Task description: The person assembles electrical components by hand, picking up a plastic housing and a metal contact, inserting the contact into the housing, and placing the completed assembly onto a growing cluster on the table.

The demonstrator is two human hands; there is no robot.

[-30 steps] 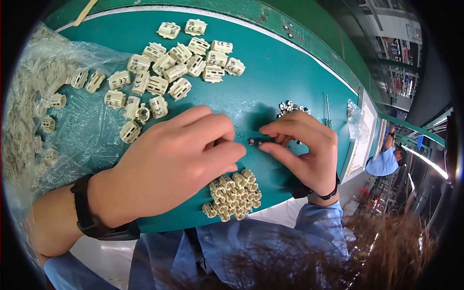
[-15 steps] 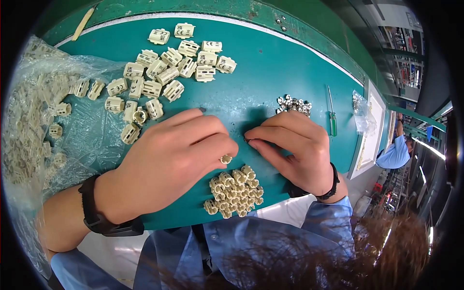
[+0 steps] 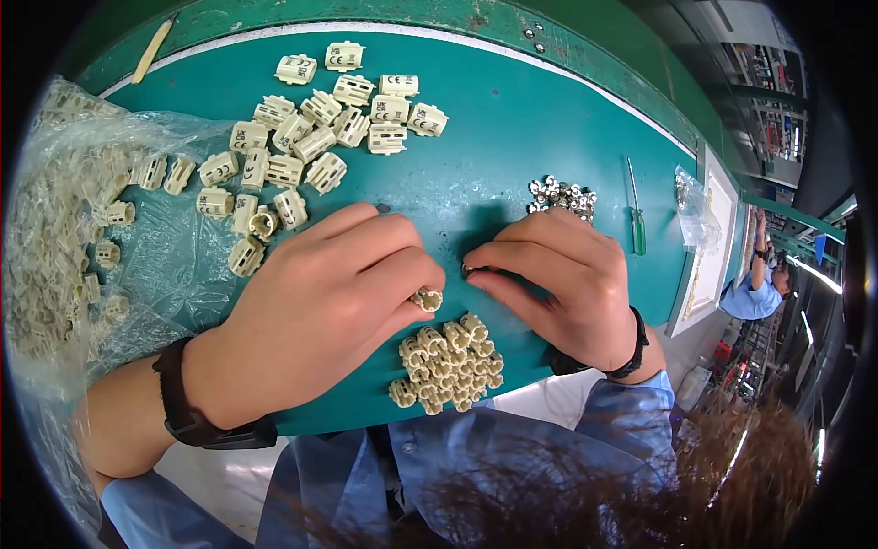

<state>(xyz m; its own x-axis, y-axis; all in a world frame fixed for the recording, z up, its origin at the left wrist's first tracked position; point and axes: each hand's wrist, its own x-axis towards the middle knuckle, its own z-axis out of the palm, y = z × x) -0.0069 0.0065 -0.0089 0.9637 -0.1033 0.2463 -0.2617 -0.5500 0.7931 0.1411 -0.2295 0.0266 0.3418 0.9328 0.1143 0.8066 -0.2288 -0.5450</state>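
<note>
Left hand (image 3: pixel 320 311): knuckles uppermost, fingers curled inward; thumb and forefinger are closed about a cream piece (image 3: pixel 427 300), short and hollow, whose notched end protrudes below the forefinger. Right hand (image 3: pixel 562 284): set opposite across a narrow gap, thumb and forefinger brought together at the tips on a small dark part (image 3: pixel 468 269), so far covered that its shape cannot be made out.

Probable faults: the small dark part, gripped only at the extreme fingertips, could slip and skid over the smooth counter (image 3: pixel 512 137) if the pinch slackened; the cream piece could twist in its curled grip if pushed off its axis; and a low sweep of the left hand could scatter the packed cluster (image 3: pixel 448 364), which stands close beneath its fingers.

Surroundings: the packed cluster consists of similar cream pieces, hollow ends up, on the body side of both hands. Just beyond the right knuckles lies a heap of small metal parts (image 3: pixel 560 197); to its right, a green-handled screwdriver (image 3: pixel 638 236). Beyond the left hand, printed cream housings (image 3: pixel 314 145) lie scattered, some touching; at far left is a large clear bag (image 3: pixel 197 270) with more. A co-worker in blue (image 3: pixel 752 297) appears well apart at right.
</note>
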